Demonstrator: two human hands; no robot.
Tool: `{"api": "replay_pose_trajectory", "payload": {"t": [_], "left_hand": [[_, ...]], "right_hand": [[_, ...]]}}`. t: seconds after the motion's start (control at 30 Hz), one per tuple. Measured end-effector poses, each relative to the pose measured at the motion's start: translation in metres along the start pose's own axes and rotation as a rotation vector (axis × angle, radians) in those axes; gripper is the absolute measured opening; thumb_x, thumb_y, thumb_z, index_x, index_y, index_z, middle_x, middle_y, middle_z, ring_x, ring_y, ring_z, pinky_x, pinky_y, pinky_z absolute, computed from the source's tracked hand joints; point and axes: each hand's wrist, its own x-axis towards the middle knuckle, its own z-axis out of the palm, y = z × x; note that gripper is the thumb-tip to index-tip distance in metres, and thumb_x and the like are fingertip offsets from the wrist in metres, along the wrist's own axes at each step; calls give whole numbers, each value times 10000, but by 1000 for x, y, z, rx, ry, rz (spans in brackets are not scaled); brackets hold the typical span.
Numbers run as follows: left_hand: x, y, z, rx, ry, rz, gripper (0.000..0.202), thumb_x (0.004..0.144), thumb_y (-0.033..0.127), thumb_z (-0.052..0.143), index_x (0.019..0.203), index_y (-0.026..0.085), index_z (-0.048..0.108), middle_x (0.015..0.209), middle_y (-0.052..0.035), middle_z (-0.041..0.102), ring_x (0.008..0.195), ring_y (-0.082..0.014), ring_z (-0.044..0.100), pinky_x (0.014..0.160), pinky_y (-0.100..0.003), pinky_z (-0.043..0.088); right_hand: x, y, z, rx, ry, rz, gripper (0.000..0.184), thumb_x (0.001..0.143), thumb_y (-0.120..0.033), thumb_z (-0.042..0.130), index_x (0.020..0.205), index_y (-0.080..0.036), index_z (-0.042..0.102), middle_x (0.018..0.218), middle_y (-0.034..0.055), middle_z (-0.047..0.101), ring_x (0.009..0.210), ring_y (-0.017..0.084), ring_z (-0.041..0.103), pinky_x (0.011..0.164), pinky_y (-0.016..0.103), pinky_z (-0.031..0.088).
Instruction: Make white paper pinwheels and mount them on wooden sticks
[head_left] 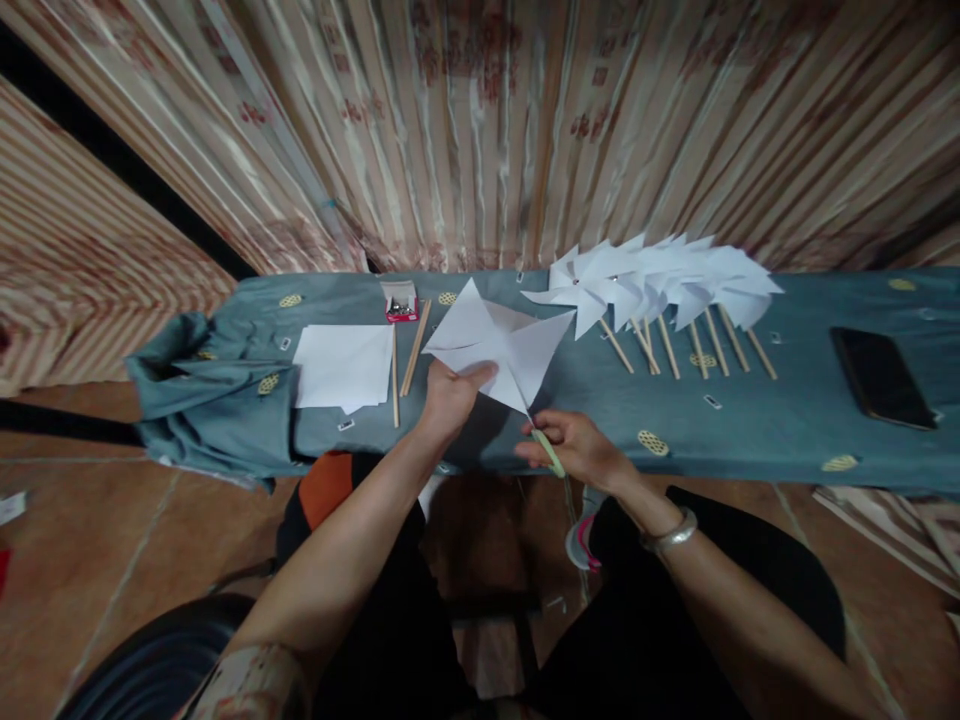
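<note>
My left hand [454,392] grips a white paper sheet [510,345] near its lower left, thumb on top. Slits run from the sheet's edges toward its middle, so its corners stand apart as points. In my right hand [574,445] is a pair of scissors [549,452] with light green handles. Their blades meet the paper's lower corner, and part of them is hidden by the paper and fingers. Just to the right lie finished paper pinwheels [622,280], overlapping in a row, with wooden sticks [667,347] pointing toward me.
A stack of white paper [341,365] lies at left on the teal cloth [480,450]. Beside it are loose wooden sticks [415,350] and an open red box [400,302] of small metal pins. A black phone [883,375] rests at right. Pleated curtains [480,130] hang behind the table.
</note>
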Motion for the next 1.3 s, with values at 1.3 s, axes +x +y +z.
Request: {"api": "replay_pose_trajectory", "payload": {"t": [1.3], "left_hand": [[-45, -17, -53, 922, -535, 509, 389, 916, 208, 487, 1297, 200, 560, 1408, -130, 542, 1382, -269, 395, 1134, -521, 335]], "right_hand": [[22, -25, -37, -1162, 476, -379, 339, 974, -188, 362, 1106, -145, 671, 1185, 124, 670, 1083, 256, 581, 932, 330, 439]]}}
